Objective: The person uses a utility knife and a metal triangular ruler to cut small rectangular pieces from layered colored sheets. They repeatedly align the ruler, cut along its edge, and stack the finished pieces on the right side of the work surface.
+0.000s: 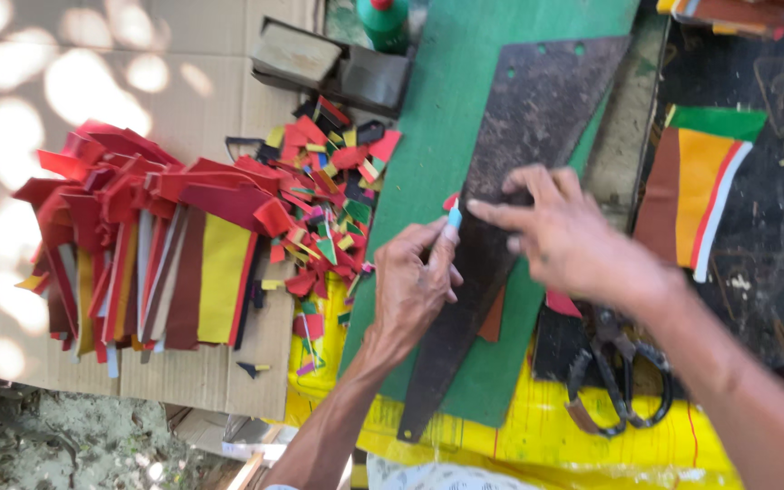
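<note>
While your left hand [415, 286] pinches a small blue tool [454, 218] against the edge of the rusty metal triangle [510, 181], your right hand [564, 236] presses it flat, open-palmed, on the green sheet [451, 118]. Cut strips [147, 245] and scraps [328, 191] are already piled at your left; scissors [619, 377] lie unused.

You are sitting in a makeshift outdoor craft workshop, likely for leather or felt cutting. Flattened cardboard [138, 54] is serving as a work surface at ten o'clock, dappled with sunlight. Stacked coloured strips [151, 263] and offcut scraps [328, 200] are piling up at nine o'clock, black shears [619, 372] are lying at four o'clock, and bare ground [56, 436] is showing at eight o'clock.
</note>
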